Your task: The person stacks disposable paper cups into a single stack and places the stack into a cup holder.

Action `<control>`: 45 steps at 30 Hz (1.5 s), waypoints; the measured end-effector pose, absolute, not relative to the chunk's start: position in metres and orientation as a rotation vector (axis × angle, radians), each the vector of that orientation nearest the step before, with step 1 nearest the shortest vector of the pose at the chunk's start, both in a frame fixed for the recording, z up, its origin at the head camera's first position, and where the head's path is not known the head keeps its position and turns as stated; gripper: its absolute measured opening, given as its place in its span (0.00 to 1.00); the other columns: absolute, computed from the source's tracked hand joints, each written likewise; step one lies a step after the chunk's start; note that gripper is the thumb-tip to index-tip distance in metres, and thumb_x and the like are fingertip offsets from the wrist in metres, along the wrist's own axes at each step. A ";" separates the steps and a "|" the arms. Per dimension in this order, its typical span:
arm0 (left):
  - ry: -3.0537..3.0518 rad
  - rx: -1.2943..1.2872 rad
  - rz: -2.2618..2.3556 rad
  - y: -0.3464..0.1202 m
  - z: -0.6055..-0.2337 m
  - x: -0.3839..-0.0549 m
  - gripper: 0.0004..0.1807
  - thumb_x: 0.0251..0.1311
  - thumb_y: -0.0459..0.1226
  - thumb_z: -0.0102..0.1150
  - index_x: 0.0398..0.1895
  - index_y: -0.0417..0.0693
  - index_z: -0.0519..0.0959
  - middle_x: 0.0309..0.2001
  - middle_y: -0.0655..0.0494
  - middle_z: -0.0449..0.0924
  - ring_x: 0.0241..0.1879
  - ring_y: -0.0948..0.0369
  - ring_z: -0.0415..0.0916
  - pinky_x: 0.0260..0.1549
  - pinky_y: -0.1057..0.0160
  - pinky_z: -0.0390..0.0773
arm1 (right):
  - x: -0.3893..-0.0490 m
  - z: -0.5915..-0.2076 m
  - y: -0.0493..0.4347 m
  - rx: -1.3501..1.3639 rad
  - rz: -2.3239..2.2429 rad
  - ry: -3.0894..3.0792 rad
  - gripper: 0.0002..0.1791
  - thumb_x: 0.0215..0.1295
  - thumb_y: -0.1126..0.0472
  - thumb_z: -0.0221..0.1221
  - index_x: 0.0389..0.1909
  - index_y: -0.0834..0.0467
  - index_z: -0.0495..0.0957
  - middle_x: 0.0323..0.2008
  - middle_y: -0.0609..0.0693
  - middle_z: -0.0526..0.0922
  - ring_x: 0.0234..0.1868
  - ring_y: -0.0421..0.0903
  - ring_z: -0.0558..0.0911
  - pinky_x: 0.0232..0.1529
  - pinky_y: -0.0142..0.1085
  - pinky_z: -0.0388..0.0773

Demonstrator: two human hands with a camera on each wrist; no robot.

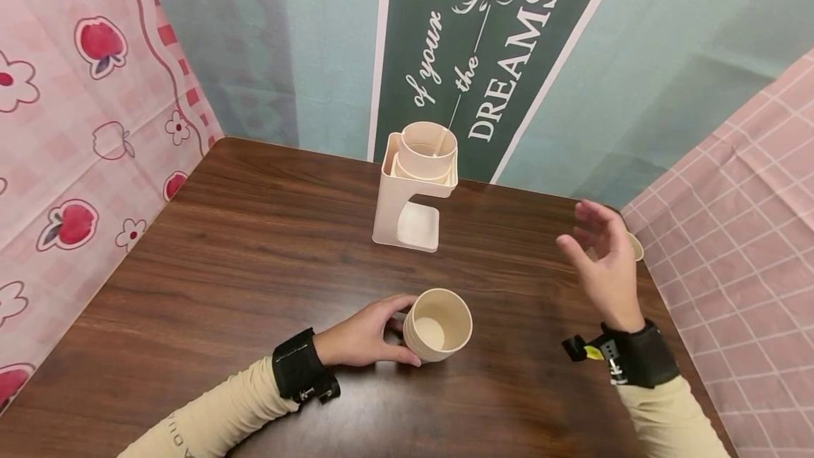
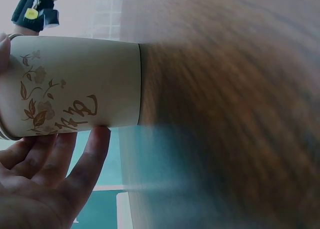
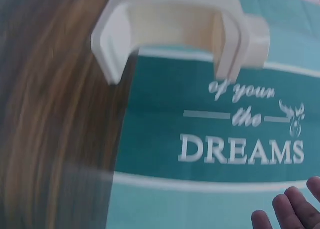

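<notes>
My left hand (image 1: 369, 334) grips a beige paper cup (image 1: 454, 316) by its side, thumb near and fingers beyond. Its mouth faces up, and ridged lines run below the rim on the left. In the left wrist view the paper cup (image 2: 100, 84) shows brown printed flowers and lettering, with its base at the tabletop. Above the table's right side, my right hand (image 1: 607, 267) is raised with fingers apart, holding nothing. Partly hidden behind it lies a pale rounded object (image 1: 634, 247), its kind unclear.
A white C-shaped stand (image 1: 388, 207) with a round open container (image 1: 427, 161) on top stands at the table's back middle. A thin strip shows inside the container. Printed cloths (image 1: 254, 55) hang behind and along both sides of the brown wooden table (image 1: 254, 232).
</notes>
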State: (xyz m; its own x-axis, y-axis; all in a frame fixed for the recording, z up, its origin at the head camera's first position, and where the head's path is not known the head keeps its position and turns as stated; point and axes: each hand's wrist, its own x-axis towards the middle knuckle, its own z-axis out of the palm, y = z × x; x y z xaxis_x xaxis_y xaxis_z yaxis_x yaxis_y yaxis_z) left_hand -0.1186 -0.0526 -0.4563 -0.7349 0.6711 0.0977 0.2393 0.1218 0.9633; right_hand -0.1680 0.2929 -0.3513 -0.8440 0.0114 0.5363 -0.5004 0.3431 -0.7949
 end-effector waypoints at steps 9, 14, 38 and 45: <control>2.053 0.888 1.644 -0.052 -0.454 -0.118 0.43 0.52 0.36 0.79 0.71 0.42 0.68 0.65 0.51 0.73 0.54 0.63 0.80 0.57 0.64 0.79 | -0.195 -0.335 0.331 0.104 1.279 -2.287 0.36 0.65 0.64 0.68 0.73 0.55 0.67 0.69 0.49 0.69 0.68 0.45 0.70 0.66 0.31 0.67; 2.058 0.898 1.638 -0.051 -0.454 -0.118 0.43 0.52 0.36 0.79 0.71 0.41 0.68 0.65 0.49 0.73 0.54 0.62 0.80 0.57 0.64 0.79 | -0.209 -0.335 0.357 -0.058 1.194 -2.344 0.39 0.65 0.57 0.68 0.75 0.52 0.64 0.73 0.54 0.65 0.73 0.44 0.64 0.73 0.36 0.59; 2.050 0.908 1.645 -0.051 -0.456 -0.118 0.42 0.53 0.37 0.79 0.71 0.41 0.68 0.64 0.48 0.74 0.52 0.63 0.82 0.57 0.64 0.79 | -0.252 -0.392 0.442 -0.362 0.939 -2.821 0.61 0.67 0.38 0.60 0.77 0.75 0.36 0.74 0.80 0.43 0.73 0.77 0.51 0.68 0.70 0.55; 2.052 0.914 1.649 -0.052 -0.456 -0.118 0.43 0.53 0.37 0.79 0.71 0.41 0.68 0.64 0.48 0.73 0.53 0.61 0.81 0.57 0.63 0.79 | -0.250 -0.412 0.440 -0.357 0.922 -2.849 0.60 0.66 0.40 0.62 0.76 0.76 0.38 0.71 0.82 0.50 0.67 0.79 0.59 0.63 0.71 0.63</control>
State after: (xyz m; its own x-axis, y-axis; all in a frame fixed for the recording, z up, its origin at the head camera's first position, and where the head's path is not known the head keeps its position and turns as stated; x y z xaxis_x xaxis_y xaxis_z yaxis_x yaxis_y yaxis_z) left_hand -0.1184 -0.0521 -0.4562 -0.7290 0.6739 0.1197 0.2620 0.1132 0.9584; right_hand -0.2495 0.4405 -0.4119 -0.9641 0.2613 0.0468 0.1843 0.7858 -0.5904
